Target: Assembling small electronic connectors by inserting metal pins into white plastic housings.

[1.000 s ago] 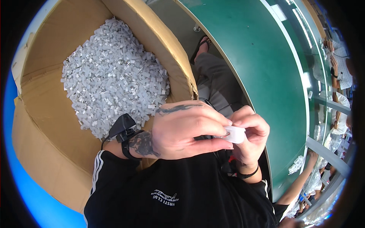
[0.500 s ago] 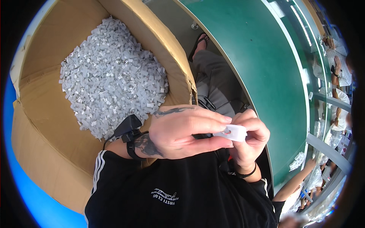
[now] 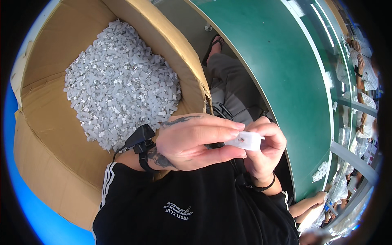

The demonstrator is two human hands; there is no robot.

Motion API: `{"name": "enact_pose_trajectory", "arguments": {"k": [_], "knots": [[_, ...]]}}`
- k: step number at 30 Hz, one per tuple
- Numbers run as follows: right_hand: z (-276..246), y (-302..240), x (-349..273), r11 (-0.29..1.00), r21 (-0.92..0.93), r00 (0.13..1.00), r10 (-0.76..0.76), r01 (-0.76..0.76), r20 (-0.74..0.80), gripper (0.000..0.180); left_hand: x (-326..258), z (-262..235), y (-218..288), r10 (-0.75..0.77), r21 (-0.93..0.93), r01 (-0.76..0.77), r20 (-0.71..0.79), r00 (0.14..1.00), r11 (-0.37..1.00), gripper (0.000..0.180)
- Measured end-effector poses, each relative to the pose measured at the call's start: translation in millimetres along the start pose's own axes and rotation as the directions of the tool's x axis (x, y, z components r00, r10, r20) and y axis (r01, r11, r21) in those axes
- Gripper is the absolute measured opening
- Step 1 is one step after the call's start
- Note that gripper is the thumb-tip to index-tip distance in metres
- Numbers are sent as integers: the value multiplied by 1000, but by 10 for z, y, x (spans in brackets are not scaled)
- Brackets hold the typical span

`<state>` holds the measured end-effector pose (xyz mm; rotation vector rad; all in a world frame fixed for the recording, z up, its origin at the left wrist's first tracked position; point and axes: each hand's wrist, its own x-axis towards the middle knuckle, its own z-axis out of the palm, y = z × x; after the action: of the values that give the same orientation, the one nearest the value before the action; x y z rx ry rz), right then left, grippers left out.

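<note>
Between my two hands, in front of my chest, is a small white translucent plastic piece point(image 3: 250, 141) with rounded edges and a tiny reddish-dark spot on its face. My left hand point(image 3: 196, 141) comes from the left and pinches its left end between straight fingers and thumb. My right hand point(image 3: 267, 143) holds the other end with curled fingers and thumb. What lies behind the piece is hidden. To the left, a big cardboard box point(image 3: 45, 98) holds a heap of similar small white pieces point(image 3: 122, 81).
On my right stands a green-topped table point(image 3: 286, 61) with a pale edge strip. Beside its far edge lies a small pile of white pieces point(image 3: 320, 171). A co-worker's arm point(image 3: 306, 204) reaches in at lower right. Grey metal bars point(image 3: 355, 161) and other people are beyond.
The white piece and both hands have shifted slightly left, and the piece has turned a little, showing more of its face. The co-worker's hand has drawn back from the white pile.
</note>
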<state>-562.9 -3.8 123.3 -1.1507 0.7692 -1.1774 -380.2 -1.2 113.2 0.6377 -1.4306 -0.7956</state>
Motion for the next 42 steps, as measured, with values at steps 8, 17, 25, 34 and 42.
{"name": "enact_pose_trajectory", "arguments": {"k": [8,17,25,34,42], "knots": [[27,-125,112,932,-338,991,-135,130,10,17,-78,107,-12,-284,-282,275,9,959,919,32],[-12,-296,259,666,-633,916,-341,396,214,25,-54,86,-91,-421,-540,343,-22,907,769,27],[-30,-359,252,613,-661,901,-321,432,291,34,3,-24,-68,-496,-408,505,136,858,761,28],[-73,-259,196,755,-577,949,-281,311,143,25,140,32,-4,-501,-367,513,136,855,776,28],[-81,-207,113,846,-494,978,-201,201,54,19,-13,138,-24,-342,-358,311,-25,939,880,29]]}}
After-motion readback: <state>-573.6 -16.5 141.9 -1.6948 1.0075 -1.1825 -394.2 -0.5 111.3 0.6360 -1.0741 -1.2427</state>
